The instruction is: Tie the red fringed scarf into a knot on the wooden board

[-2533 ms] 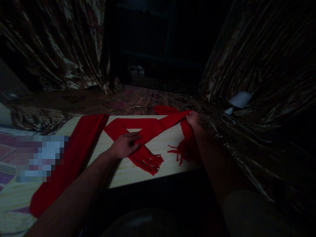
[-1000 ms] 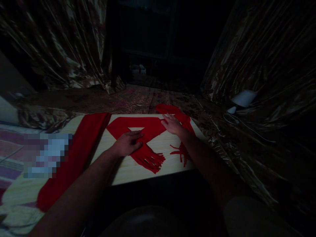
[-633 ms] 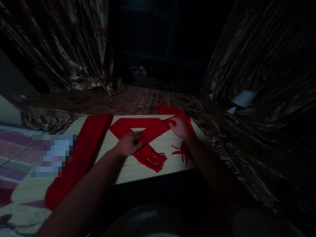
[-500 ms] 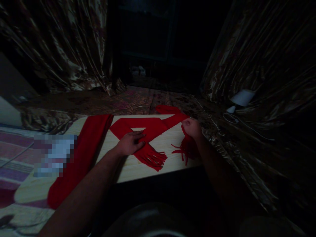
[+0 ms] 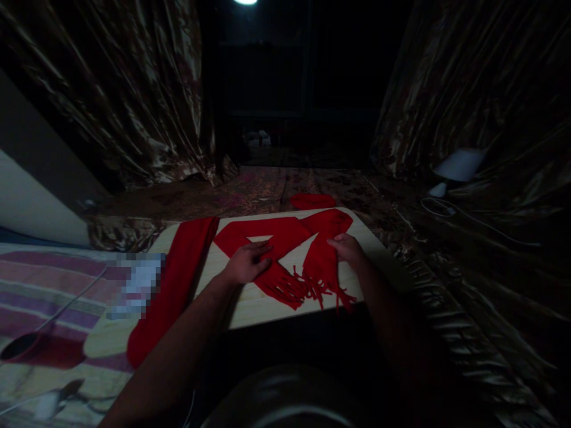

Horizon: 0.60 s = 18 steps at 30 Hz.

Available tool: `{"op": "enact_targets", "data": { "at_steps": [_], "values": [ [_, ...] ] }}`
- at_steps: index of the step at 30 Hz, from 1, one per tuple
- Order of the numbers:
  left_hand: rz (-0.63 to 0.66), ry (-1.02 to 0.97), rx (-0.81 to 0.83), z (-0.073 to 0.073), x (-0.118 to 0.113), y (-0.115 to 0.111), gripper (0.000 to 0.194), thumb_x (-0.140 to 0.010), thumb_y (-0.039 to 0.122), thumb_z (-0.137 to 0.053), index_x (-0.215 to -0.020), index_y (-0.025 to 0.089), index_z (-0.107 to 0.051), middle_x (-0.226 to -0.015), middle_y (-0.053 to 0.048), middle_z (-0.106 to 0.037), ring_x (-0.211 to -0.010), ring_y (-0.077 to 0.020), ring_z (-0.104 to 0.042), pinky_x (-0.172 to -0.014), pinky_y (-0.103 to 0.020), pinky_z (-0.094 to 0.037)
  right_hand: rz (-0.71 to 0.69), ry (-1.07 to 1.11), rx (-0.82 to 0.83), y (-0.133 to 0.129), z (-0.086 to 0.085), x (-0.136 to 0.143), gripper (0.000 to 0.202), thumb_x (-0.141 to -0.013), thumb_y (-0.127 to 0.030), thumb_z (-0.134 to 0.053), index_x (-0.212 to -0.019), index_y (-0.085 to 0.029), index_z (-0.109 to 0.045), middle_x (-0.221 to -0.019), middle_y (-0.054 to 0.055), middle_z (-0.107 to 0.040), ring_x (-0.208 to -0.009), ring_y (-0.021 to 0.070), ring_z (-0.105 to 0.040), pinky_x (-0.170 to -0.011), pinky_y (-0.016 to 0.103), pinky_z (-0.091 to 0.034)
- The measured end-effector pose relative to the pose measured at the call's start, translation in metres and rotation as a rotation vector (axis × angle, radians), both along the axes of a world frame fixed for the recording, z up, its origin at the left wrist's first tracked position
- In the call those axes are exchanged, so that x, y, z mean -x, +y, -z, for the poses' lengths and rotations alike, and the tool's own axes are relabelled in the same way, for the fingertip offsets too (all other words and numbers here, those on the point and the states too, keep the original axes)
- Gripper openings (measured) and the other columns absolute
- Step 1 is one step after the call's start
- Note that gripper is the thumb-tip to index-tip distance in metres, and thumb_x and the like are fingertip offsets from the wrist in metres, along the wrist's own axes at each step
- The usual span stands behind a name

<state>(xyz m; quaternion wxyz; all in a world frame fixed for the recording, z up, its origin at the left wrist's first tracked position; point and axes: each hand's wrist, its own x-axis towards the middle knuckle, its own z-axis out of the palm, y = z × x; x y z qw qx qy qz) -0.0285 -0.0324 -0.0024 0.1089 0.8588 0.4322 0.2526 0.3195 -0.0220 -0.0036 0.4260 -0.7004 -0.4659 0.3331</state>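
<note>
A red fringed scarf (image 5: 272, 227) lies across a light wooden table (image 5: 243, 309), bent into angled folds that cross one another. My left hand (image 5: 250, 263) rests on the crossing near one fringed end, its fingers stretched out over the fabric. At the right, my right hand (image 5: 348, 248) pinches the edge of the other end, which slants toward me. The two fringes meet near the table's front edge. Along the table's left side runs a long folded red cloth (image 5: 173, 285), untouched by either hand.
Beyond the table's far edge lies another piece of red fabric (image 5: 312, 201). A striped bedcover (image 5: 49, 279) and a red cup-like container (image 5: 57, 349) are at left. A small white lamp (image 5: 461, 164) with a cord stands at right. Patterned curtains (image 5: 169, 107) frame a dark window.
My right hand has brought the scarf's right end down onto the table, spreading its bunched fringe beside the other. My left hand stays on the crossing. The view has shifted slightly.
</note>
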Motion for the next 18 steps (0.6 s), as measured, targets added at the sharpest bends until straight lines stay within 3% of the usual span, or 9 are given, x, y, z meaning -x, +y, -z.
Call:
{"op": "enact_targets", "data": {
  "at_steps": [2, 7, 13, 18],
  "values": [
    [0.003, 0.004, 0.003, 0.002, 0.001, 0.002, 0.054, -0.091, 0.051, -0.054, -0.131, 0.018, -0.068, -0.142, -0.012, -0.06, -0.128, -0.0289, -0.059, -0.112, -0.044, -0.045, 0.06, 0.023, -0.099, -0.003, 0.006, 0.005, 0.021, -0.075, -0.042, -0.064, -0.072, -0.024, -0.054, -0.055, -0.004, -0.06, -0.048, 0.0151, -0.057, -0.046, 0.024, -0.042],
    [-0.017, 0.0, 0.006, 0.003, -0.001, 0.001, 0.055, -0.091, 0.051, -0.053, -0.132, 0.018, -0.068, -0.142, -0.012, -0.06, -0.129, -0.0284, -0.059, -0.112, -0.043, -0.045, 0.227, -0.321, -0.304, -0.003, 0.013, -0.001, 0.026, -0.077, -0.043, -0.059, -0.061, -0.024, -0.051, -0.056, -0.001, -0.059, -0.054, 0.0152, -0.053, -0.056, 0.026, -0.04],
    [-0.029, -0.052, 0.008, -0.001, -0.002, -0.004, 0.05, -0.089, 0.045, -0.056, -0.126, 0.016, -0.072, -0.137, -0.014, -0.063, -0.125, -0.027, -0.062, -0.11, -0.04, -0.047, 0.261, -0.36, -0.289, 0.003, 0.017, -0.007, 0.029, -0.079, -0.049, -0.056, -0.065, -0.024, -0.054, -0.066, 0.004, -0.066, -0.062, 0.019, -0.057, -0.063, 0.029, -0.04],
    [-0.044, -0.132, -0.001, 0.006, 0.0, -0.001, 0.042, -0.09, 0.041, -0.057, -0.12, 0.019, -0.074, -0.131, -0.011, -0.068, -0.122, -0.0247, -0.063, -0.108, -0.039, -0.049, 0.262, -0.335, -0.274, 0.005, 0.017, -0.009, 0.029, -0.078, -0.05, -0.059, -0.066, -0.023, -0.059, -0.068, 0.006, -0.068, -0.065, 0.0208, -0.059, -0.065, 0.03, -0.041]
  ]
}}
